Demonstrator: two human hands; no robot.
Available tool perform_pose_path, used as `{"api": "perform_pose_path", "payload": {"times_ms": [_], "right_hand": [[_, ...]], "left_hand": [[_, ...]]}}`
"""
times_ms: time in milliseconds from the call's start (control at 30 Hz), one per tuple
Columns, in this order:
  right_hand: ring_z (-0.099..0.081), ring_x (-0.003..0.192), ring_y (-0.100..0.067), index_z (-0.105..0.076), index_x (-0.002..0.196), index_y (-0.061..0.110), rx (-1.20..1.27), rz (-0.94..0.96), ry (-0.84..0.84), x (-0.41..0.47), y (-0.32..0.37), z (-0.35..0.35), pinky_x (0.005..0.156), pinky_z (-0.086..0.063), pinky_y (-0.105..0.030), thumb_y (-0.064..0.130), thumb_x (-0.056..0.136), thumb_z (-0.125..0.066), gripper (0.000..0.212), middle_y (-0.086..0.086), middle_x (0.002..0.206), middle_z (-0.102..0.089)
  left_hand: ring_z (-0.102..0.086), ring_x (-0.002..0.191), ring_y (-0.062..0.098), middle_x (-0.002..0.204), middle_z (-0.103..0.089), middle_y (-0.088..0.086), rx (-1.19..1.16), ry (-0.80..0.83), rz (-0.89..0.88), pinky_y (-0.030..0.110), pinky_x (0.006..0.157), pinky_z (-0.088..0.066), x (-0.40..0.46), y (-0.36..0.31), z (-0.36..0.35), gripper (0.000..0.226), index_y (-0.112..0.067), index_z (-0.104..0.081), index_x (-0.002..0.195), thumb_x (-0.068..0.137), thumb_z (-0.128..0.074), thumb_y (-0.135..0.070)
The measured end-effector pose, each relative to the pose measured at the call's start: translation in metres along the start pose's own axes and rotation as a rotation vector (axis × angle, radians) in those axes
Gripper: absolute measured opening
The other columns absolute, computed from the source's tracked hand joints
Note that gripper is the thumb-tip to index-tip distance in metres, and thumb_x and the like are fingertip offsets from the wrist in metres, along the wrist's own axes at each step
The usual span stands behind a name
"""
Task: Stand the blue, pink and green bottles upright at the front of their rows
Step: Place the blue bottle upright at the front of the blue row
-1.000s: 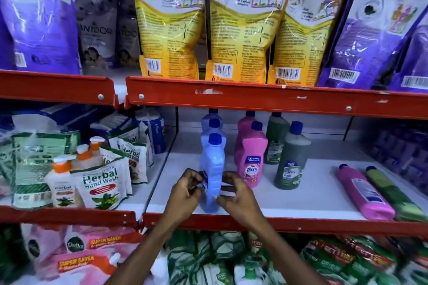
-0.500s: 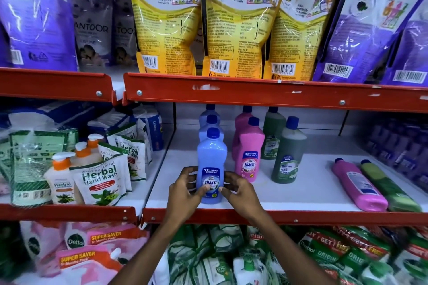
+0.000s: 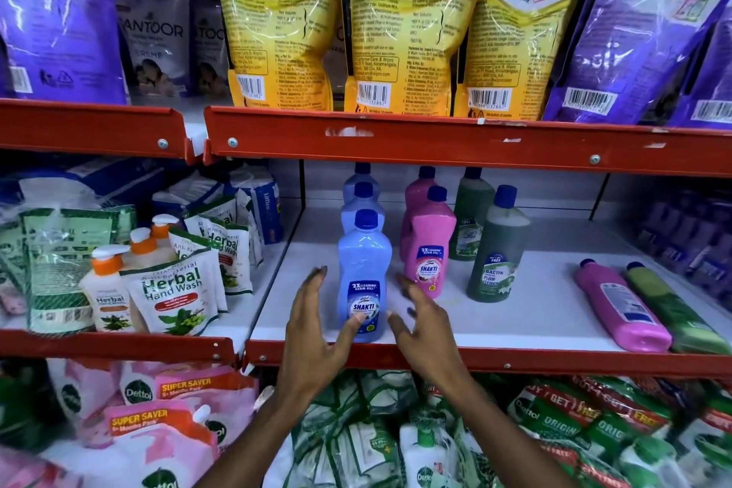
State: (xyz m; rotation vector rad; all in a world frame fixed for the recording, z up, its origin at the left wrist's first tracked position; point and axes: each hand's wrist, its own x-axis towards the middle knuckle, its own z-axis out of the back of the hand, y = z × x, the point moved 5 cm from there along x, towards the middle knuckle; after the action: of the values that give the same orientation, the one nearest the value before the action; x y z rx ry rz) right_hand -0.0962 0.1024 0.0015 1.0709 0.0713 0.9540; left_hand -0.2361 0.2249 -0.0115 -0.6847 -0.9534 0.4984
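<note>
Blue bottle upright at shelf front, both hands open around it.

Blue bottle (image 3: pixel 364 281) stands at the front edge of the white shelf (image 3: pixel 534 313), label facing out, two more blue bottles lined up behind it. Left hand (image 3: pixel 313 333) on its left, fingers spread; thumb tip touching or just short of the lower label, cannot tell which. Right hand (image 3: pixel 424 325) on its right, fingers spread and slightly blurred, clear of the bottle. Pink bottle (image 3: pixel 429 250) upright next row over, set further back from the edge, one pink behind it. Green bottle (image 3: pixel 495 254) upright beyond that, one green behind. At far right a second pink bottle (image 3: pixel 622 309) and second green bottle (image 3: pixel 673 309) lie flat side by side, caps pointing to the back.
</note>
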Motion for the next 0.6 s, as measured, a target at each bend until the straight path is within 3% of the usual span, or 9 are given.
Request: {"api": "perform_pose_path", "payload": {"times_ms": [67,133,233,300,467,600], "right_hand": [[-0.029,0.147,-0.014,-0.029,0.151,0.021,-0.211,0.099,-0.132,-0.006,0.006,0.02,0.121,-0.029,-0.035,0.025,0.095,-0.054,0.062,0.002,0.159,-0.033],[-0.008,0.153,-0.015,-0.015,0.155,0.028,-0.433,0.125,-0.226,-0.012,0.013,0.041,0.125,-0.014,-0.04,0.036,0.097,-0.045,0.066,0.001,0.166,-0.015],[0.009,0.154,-0.025,-0.009,0.156,0.025,-0.731,0.212,-0.348,-0.013,0.023,0.078,0.125,0.001,-0.052,0.041,0.095,-0.04,0.071,-0.007,0.167,-0.002],[0.012,0.153,-0.031,-0.009,0.156,0.023,-0.87,0.113,-0.406,-0.027,-0.026,0.16,0.123,0.008,-0.054,0.043,0.094,-0.041,0.073,-0.011,0.167,0.002],[0.007,0.153,-0.037,-0.016,0.156,0.018,-0.961,0.123,-0.333,-0.023,-0.035,0.148,0.12,-0.005,-0.065,0.044,0.095,-0.041,0.07,-0.016,0.166,-0.002],[0.005,0.154,-0.033,-0.011,0.156,0.018,-0.977,0.009,-0.306,-0.032,-0.086,0.206,0.122,-0.004,-0.061,0.047,0.099,-0.032,0.068,-0.013,0.166,0.001]], "left_hand": [[-0.018,0.155,0.019,0.167,-0.019,0.002,0.202,-0.08,-0.185,0.053,0.121,-0.029,-0.003,-0.018,0.005,0.083,-0.023,-0.025,0.155,0.087,-0.062,-0.054],[-0.006,0.157,0.03,0.169,-0.007,0.007,0.373,-0.128,-0.371,0.059,0.124,-0.012,-0.001,-0.044,0.009,0.083,-0.024,-0.019,0.158,0.089,-0.052,-0.059],[-0.002,0.155,0.042,0.169,-0.007,0.015,0.482,-0.124,-0.527,0.068,0.121,-0.003,0.002,-0.085,0.001,0.085,-0.024,-0.019,0.158,0.089,-0.049,-0.063],[-0.002,0.154,0.044,0.168,-0.009,0.016,0.492,-0.042,-0.604,0.073,0.118,-0.004,-0.008,-0.143,-0.076,0.084,-0.023,-0.02,0.158,0.089,-0.049,-0.064],[0.001,0.156,0.039,0.169,-0.004,0.012,0.594,0.036,-0.564,0.07,0.12,-0.002,-0.008,-0.137,-0.084,0.082,-0.023,-0.015,0.158,0.093,-0.042,-0.065],[0.005,0.157,0.028,0.17,0.001,0.005,0.514,0.222,-0.529,0.061,0.124,-0.003,-0.014,-0.164,-0.162,0.08,-0.023,-0.006,0.159,0.096,-0.031,-0.066]]}}
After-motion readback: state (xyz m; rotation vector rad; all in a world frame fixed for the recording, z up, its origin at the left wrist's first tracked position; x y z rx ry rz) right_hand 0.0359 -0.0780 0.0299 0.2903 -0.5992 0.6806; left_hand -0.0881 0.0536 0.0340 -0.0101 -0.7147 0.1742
